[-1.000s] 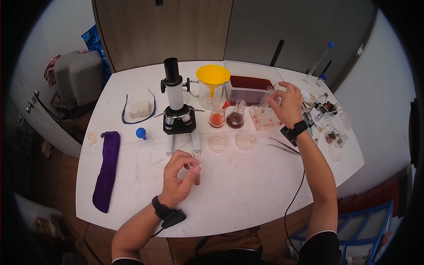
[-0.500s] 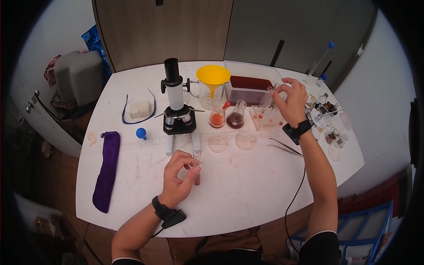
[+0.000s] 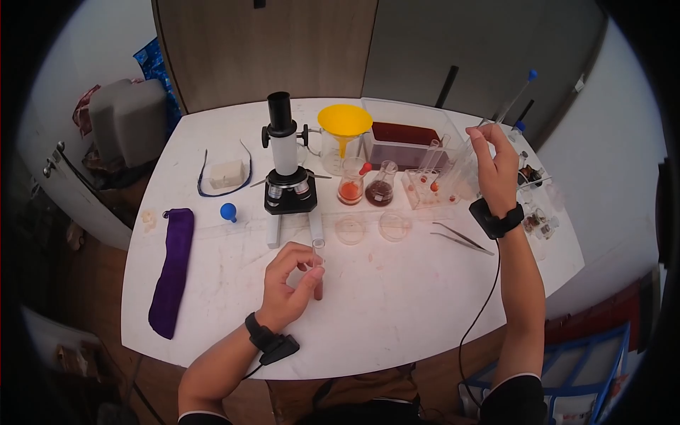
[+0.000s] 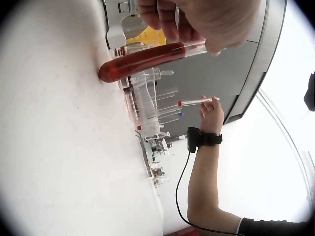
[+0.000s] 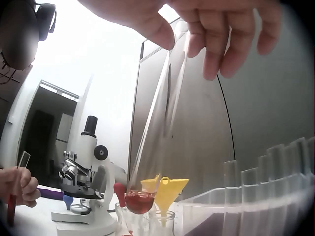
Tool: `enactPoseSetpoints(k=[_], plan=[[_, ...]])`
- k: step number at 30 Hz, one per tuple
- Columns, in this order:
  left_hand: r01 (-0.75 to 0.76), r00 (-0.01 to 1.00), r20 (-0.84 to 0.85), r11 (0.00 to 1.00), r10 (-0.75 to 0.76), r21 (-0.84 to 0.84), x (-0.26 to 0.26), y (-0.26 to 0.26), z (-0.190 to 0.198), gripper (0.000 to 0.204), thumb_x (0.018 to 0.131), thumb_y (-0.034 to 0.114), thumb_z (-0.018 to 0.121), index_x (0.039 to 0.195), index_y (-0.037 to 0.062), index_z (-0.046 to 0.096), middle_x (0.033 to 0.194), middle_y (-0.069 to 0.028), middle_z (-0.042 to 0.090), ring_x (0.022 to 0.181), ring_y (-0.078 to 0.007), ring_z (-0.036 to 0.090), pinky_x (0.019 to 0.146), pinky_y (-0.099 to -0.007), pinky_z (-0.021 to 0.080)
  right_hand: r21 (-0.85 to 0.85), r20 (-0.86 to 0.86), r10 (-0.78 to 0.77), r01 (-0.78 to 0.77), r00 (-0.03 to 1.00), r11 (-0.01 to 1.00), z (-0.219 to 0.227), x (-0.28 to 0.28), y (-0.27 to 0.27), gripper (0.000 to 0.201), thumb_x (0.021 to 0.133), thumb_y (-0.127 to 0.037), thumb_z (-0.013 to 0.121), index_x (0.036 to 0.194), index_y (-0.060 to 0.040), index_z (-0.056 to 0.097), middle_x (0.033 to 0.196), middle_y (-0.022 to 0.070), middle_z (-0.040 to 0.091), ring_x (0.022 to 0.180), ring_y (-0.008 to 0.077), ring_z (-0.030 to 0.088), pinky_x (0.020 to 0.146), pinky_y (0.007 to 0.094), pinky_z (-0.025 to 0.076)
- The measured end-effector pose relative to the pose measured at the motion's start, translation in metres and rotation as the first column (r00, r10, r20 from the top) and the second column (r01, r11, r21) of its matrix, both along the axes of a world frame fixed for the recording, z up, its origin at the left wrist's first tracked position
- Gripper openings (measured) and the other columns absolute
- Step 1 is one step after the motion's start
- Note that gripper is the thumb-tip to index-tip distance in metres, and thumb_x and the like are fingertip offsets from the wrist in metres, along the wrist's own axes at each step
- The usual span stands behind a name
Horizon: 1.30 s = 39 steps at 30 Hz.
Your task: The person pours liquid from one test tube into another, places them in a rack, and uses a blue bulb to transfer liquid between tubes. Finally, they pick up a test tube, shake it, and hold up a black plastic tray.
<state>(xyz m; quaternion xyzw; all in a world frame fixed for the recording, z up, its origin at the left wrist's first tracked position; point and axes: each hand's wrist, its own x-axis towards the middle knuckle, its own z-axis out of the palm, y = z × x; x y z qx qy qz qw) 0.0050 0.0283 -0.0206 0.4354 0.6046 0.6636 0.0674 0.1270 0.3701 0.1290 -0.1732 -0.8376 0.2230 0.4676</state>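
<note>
My left hand (image 3: 287, 287) pinches a test tube (image 4: 142, 61) of red liquid near its top. The tube stands nearly upright at the table's front middle, its rounded bottom close over the white surface. My right hand (image 3: 498, 166) is raised at the back right and pinches the top of a second test tube (image 5: 140, 202) between thumb and fingers. A little red liquid sits in that tube's bottom. It slants down to the left over a clear test tube rack (image 3: 423, 201), where several other tubes (image 5: 250, 196) stand.
Behind my left hand is a microscope (image 3: 285, 156). A yellow funnel (image 3: 345, 120) sits in a beaker, near flasks of orange liquid (image 3: 350, 191) and dark liquid (image 3: 380, 193). Petri dishes (image 3: 394, 227) and tweezers (image 3: 462, 239) lie in front. A purple pouch (image 3: 172, 273) lies left.
My right hand has moved right and slightly up from the rack, drawing a test tube up with it. My left hand keeps its hold and place.
</note>
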Motion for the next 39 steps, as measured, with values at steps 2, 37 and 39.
enactPoseSetpoints(k=[2,37,39], plan=[[-0.006,1.000,0.005,1.000,0.006,-0.004,0.000,0.000,0.001,0.011,0.091,0.007,0.068,0.101,0.0022,0.067,0.096,-0.0070,0.064,0.085,-0.0165,0.059,0.078,-0.0302,0.045,-0.028,-0.048,0.086,-0.087,0.995,0.996,0.002,0.002,-0.013,0.021,0.100,-0.022,0.062,0.097,-0.0014,0.065,0.091,0.0085,0.072,0.090,0.0171,0.067,0.087,0.0315,0.047],[0.010,0.999,-0.045,1.000,-0.009,0.010,0.001,-0.001,0.008,0.012,0.090,0.005,0.070,0.101,0.0018,0.066,0.102,-0.0096,0.068,0.084,-0.0165,0.060,0.077,-0.0296,0.046,0.031,0.480,0.591,-0.686,0.648,0.727,-0.013,0.000,-0.137,0.023,0.091,-0.010,0.073,0.113,-0.0043,0.068,0.100,0.0122,0.061,0.086,0.0284,0.064,0.075,0.0342,0.053],[0.005,0.999,-0.047,1.000,-0.005,0.007,0.001,-0.001,0.009,0.012,0.090,0.005,0.070,0.101,0.0017,0.066,0.102,-0.0094,0.068,0.084,-0.0168,0.060,0.077,-0.0297,0.046,0.023,0.479,0.594,-0.686,0.646,0.728,-0.013,0.000,-0.137,0.023,0.090,-0.010,0.073,0.113,-0.0043,0.068,0.100,0.0121,0.061,0.086,0.0282,0.065,0.075,0.0342,0.053]])
